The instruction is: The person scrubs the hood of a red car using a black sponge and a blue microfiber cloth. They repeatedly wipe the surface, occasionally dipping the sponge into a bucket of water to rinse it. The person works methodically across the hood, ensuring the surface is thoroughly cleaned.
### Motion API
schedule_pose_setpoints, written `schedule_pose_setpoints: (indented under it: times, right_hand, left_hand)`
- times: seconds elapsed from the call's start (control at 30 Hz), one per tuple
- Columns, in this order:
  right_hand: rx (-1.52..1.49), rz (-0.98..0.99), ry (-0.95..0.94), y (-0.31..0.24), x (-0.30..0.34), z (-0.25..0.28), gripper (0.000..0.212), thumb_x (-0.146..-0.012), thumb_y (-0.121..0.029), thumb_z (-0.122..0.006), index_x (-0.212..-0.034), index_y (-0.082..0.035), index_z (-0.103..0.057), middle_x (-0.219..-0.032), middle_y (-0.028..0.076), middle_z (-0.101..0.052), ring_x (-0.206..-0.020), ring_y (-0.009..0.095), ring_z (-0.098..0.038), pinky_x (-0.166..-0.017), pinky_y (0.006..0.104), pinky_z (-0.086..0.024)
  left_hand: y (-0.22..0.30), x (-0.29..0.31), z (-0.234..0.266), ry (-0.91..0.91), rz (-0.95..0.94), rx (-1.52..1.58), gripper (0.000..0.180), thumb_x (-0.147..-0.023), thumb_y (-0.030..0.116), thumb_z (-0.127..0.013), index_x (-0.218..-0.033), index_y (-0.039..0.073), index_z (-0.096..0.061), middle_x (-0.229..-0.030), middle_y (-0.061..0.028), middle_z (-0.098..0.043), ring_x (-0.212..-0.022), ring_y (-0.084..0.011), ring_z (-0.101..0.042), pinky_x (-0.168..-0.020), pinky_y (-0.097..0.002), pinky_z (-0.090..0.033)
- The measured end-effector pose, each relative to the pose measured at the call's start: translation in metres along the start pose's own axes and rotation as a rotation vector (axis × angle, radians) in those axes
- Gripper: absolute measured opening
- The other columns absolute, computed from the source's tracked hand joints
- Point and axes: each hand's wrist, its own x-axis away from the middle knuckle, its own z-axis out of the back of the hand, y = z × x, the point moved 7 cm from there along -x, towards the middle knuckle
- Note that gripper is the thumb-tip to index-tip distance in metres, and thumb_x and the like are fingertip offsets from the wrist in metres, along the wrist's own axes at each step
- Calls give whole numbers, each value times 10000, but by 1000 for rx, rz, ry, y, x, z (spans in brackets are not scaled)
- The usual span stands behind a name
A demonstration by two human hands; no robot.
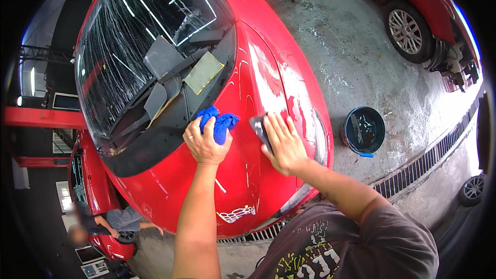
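A red car (237, 160) fills the middle of the view, its painted hood wet and glossy in places. My left hand (206, 142) is closed around a bunched blue cloth (218, 123) over the hood, near the dark cowl below the windshield. Flat against the paint to its right, my right hand (281, 144) presses a thin dark grey sanding sheet (259, 129), which sticks out past the fingers on the left. Several pieces of sandpaper, one greenish-yellow sheet (204, 72) and a grey sheet (163, 58), lie at the base of the windshield (150, 26).
A dark bucket (364, 130) with liquid stands on the wet floor (336, 46) to the right. Beyond it is another red car's wheel (406, 30). A floor grate (423, 163) runs along the right. At lower left, a person (106, 225) sits by another red car.
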Motion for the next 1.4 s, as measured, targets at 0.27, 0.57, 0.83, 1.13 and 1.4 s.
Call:
schedule_pose_setpoints:
  times: [0.27,0.57,0.83,1.13,1.4]
  right_hand:
    - [-249,-100,253,33,-120,38,743,-1197,-442,-413,-1722,75,-318,-1821,331,-258,-1717,455,-235,-1385,589,-225]
    - [-183,-97,469,42,-136,56,762,-1201,-485,-406,-1705,83,-343,-1814,303,-312,-1709,446,-263,-1391,570,-220]
    - [-69,-171,-19,-2,31,-13,837,-1135,-365,-554,-1763,68,-211,-1855,295,-192,-1751,430,-137,-1412,594,-111]
    - [-249,-83,208,62,-71,37,785,-1088,-320,-544,-1708,100,-312,-1809,332,-281,-1709,479,-233,-1394,617,-168]
    - [-119,-135,161,49,-44,27,838,-1067,-343,-564,-1730,85,-280,-1828,313,-258,-1727,456,-207,-1396,622,-156]
  left_hand:
    - [4,-1,-3,16,9,10,566,-808,322,-889,-1312,152,-696,-1341,-172,-632,-1237,-426,-621,-1030,-583,-510]
    - [13,-11,-5,37,-11,12,578,-805,331,-898,-1312,147,-691,-1348,-165,-634,-1248,-417,-618,-1034,-585,-506]
    - [-3,5,-2,35,-21,-19,624,-783,379,-897,-1334,180,-683,-1348,-165,-623,-1219,-407,-626,-994,-582,-522]
    - [6,-3,-5,29,-32,4,601,-795,352,-897,-1323,156,-687,-1353,-173,-628,-1233,-420,-619,-1026,-585,-512]
    - [10,-8,-3,45,-49,-10,615,-778,351,-900,-1319,153,-686,-1354,-175,-635,-1224,-414,-623,-1012,-581,-515]
